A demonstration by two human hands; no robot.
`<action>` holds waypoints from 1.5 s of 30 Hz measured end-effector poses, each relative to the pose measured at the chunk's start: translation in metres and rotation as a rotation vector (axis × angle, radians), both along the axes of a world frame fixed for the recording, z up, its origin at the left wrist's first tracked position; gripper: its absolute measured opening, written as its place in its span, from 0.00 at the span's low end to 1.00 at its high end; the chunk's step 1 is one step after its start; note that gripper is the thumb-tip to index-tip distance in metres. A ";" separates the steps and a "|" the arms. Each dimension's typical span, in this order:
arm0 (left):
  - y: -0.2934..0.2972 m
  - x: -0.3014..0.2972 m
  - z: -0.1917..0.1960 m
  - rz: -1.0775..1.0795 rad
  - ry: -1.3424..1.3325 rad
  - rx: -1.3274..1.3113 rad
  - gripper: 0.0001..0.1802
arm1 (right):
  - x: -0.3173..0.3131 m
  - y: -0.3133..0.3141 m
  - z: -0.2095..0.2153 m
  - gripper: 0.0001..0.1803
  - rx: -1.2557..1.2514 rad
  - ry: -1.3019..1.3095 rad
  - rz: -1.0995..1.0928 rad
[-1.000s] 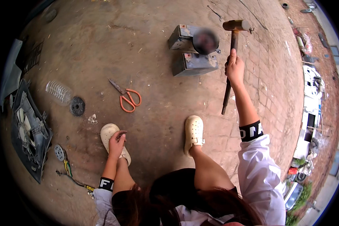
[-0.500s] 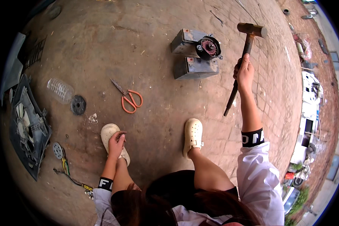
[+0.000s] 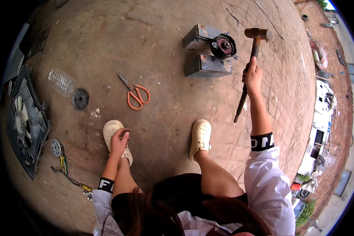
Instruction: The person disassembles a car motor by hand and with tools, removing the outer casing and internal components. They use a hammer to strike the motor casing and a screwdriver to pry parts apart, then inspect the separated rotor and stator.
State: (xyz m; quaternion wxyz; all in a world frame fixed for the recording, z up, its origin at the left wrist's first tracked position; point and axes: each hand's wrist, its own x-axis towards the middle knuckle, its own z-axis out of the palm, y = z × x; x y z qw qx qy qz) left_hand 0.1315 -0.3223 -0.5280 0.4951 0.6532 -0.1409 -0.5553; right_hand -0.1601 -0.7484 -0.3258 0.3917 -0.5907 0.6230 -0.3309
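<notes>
Right hand (image 3: 252, 76) raised, arm outstretched, fingers clenched; left hand (image 3: 120, 141) curled low by the foot

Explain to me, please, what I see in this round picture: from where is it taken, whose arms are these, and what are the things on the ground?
The picture comes from a wide camera worn on a person's head, looking down, so the edges bend. The two arms rising from the bottom belong to that person, who crouches on the brown concrete ground.

The right hand grips a wooden-handled hammer with a metal head, lifted above the ground. The left hand rests on the cream rubber clog of the left foot.

In front lie two grey metal boxes with a round copper-wound motor part on them, orange-handled scissors, a clear plastic bottle, a small black disc, and at the left a dark plastic fan frame.
</notes>
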 end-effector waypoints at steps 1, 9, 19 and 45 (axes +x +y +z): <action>-0.002 0.000 0.002 -0.007 0.004 0.001 0.10 | -0.003 -0.004 -0.013 0.29 0.071 0.175 0.016; 0.006 0.002 0.000 0.011 0.006 -0.020 0.10 | 0.006 -0.012 0.010 0.29 0.134 -0.134 -0.035; 0.003 0.008 0.016 -0.171 0.040 0.043 0.09 | -0.015 0.042 -0.006 0.27 0.315 -0.340 0.111; 0.021 0.004 0.010 -0.132 -0.181 -0.092 0.10 | 0.048 0.146 -0.158 0.17 -0.174 1.026 1.401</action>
